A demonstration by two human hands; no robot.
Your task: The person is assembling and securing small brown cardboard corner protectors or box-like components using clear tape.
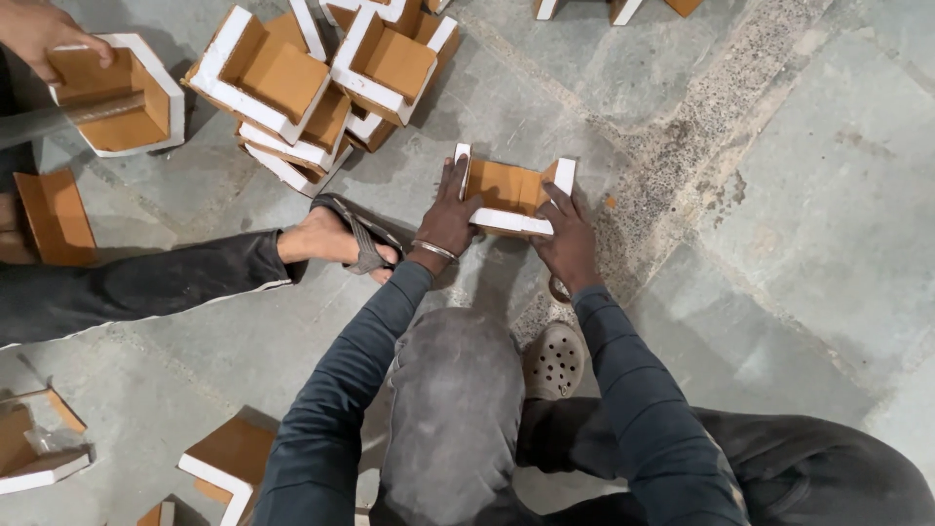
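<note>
A small open box of brown board with white edges [508, 193] rests on the stone floor in front of my knee. My left hand [448, 216] grips its left wall, fingers up along the white edge. On the other side, my right hand [568, 239] presses the right wall and the near white edge. Both of my arms wear dark grey sleeves, and a metal bangle circles my left wrist.
A pile of similar brown-and-white boxes [321, 83] lies at top centre. Another person's sandalled foot [343, 239] and dark trouser leg stretch in from the left; their hand [39, 34] holds a box [122, 97] at top left. More pieces [229, 463] lie near the bottom left.
</note>
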